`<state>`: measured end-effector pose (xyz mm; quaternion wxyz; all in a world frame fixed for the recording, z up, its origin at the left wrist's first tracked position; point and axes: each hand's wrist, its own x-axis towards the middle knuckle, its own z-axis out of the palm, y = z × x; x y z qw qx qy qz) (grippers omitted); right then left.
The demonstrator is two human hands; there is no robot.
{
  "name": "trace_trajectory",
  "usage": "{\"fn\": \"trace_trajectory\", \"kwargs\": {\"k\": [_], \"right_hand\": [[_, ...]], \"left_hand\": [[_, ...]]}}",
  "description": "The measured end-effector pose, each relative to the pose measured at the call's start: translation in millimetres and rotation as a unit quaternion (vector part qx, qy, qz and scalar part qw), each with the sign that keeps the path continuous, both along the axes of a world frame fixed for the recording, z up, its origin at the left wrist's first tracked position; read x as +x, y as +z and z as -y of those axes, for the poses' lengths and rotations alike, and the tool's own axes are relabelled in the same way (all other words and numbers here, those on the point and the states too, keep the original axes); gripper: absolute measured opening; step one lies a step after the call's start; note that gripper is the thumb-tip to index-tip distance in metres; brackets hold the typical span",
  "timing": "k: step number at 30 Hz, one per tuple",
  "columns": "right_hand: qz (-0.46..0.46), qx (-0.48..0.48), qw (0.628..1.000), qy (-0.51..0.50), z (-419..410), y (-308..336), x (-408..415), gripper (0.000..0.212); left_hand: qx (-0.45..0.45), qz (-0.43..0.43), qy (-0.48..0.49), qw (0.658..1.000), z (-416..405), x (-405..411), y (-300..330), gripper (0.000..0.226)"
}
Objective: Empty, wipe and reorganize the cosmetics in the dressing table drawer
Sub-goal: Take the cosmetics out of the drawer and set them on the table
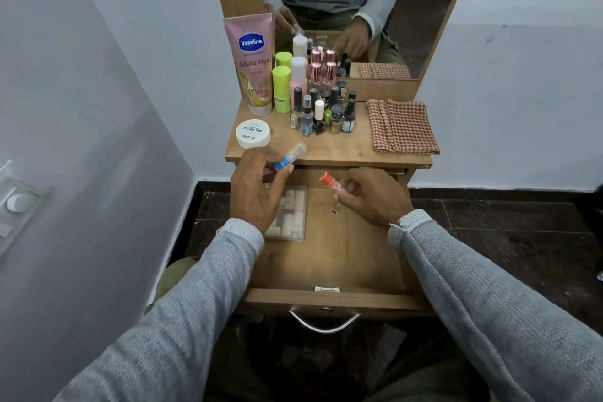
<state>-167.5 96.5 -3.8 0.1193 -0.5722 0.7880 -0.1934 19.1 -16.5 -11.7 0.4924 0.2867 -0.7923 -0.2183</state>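
The wooden drawer [329, 299] is pulled out below the dressing table top [346, 147]. My left hand [256, 188] pinches a small blue-capped stick [288, 157] above the drawer's back left. My right hand [375, 197] grips a red-capped stick [329, 180] over the drawer's middle. A clear flat box of pale items [292, 214] lies in the drawer's left part, partly under my left hand. A tiny glass vial [335, 207] lies near my right fingers.
On the top stand a pink Vaseline tube [254, 65], green bottles [281, 88], several nail polish bottles [326, 111], a white round tub [253, 133] and a folded checked cloth [403, 126]. A mirror [352, 10] rises behind. White walls flank the table.
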Motion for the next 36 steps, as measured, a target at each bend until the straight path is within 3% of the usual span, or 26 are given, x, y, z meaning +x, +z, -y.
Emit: {"fn": "trace_trajectory", "kwargs": {"k": [7, 13, 23, 30, 36], "right_hand": [[-0.063, -0.076, 0.995, 0.019, 8, 13, -2, 0.024], [-0.109, -0.110, 0.988, 0.023, 18, 21, -14, 0.026], [-0.160, -0.105, 0.981, 0.018, 43, 25, -15, 0.027], [-0.105, -0.115, 0.988, 0.007, 58, 18, -17, 0.026], [-0.045, -0.190, 0.980, -0.037, 58, 8, -10, 0.029]], "left_hand": [[0.000, 0.157, -0.062, 0.986, 36, -34, 9, 0.015], [0.016, 0.204, -0.058, 0.977, 52, -54, 7, 0.017], [0.068, 0.164, 0.011, 0.984, 48, -64, 2, 0.028], [0.096, 0.157, 0.012, 0.983, 44, -63, 3, 0.035], [0.121, 0.138, 0.010, 0.983, 38, -58, 0, 0.041]]}}
